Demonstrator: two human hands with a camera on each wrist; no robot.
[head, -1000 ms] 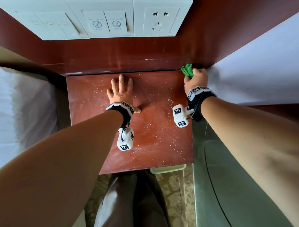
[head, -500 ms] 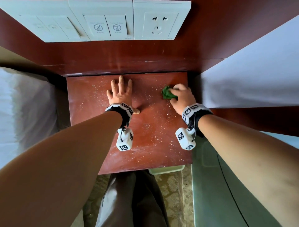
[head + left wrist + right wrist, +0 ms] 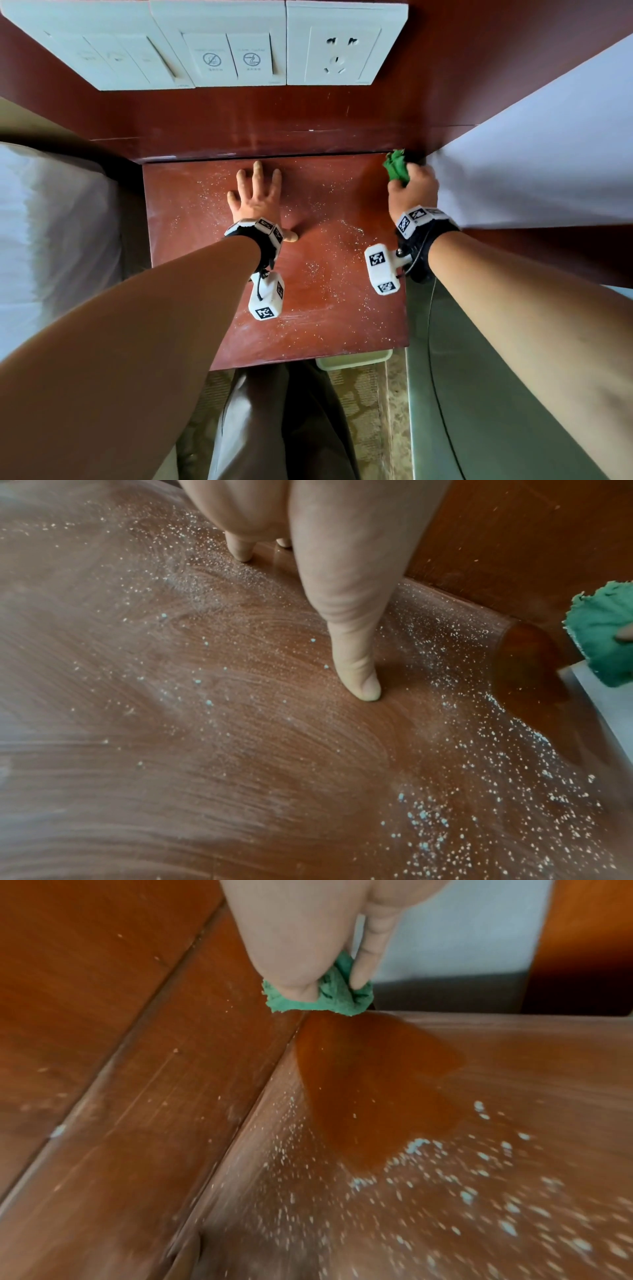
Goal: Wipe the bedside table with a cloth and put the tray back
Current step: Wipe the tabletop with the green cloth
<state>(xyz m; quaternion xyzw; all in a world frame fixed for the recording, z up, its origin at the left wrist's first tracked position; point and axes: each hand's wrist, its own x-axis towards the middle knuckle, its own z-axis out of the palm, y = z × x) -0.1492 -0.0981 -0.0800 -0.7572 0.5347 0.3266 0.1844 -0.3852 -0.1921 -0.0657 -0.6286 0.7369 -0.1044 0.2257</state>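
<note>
Cloth: the green cloth point(image 3: 396, 167) is bunched in the right hand point(image 3: 414, 192), at the far right corner of the bedside table point(image 3: 342, 308), against the back panel point(image 3: 274, 126).
Right hand: fingers curled round the cloth, pinching it and pressing it down onto the corner; a dark, wiped streak point(image 3: 373, 1085) runs from the cloth toward the camera.
Left hand: the left hand point(image 3: 255, 202) lies flat near the middle of the tabletop, fingers spread and straight, thumb out to the side.
Tabletop: white specks point(image 3: 479, 791) and pale smears cover most of the wood.
Wall: 3 white plates point(image 3: 219, 44), switches and 1 socket.
Right side: white bedding point(image 3: 534, 164) just beside the cloth.
</note>
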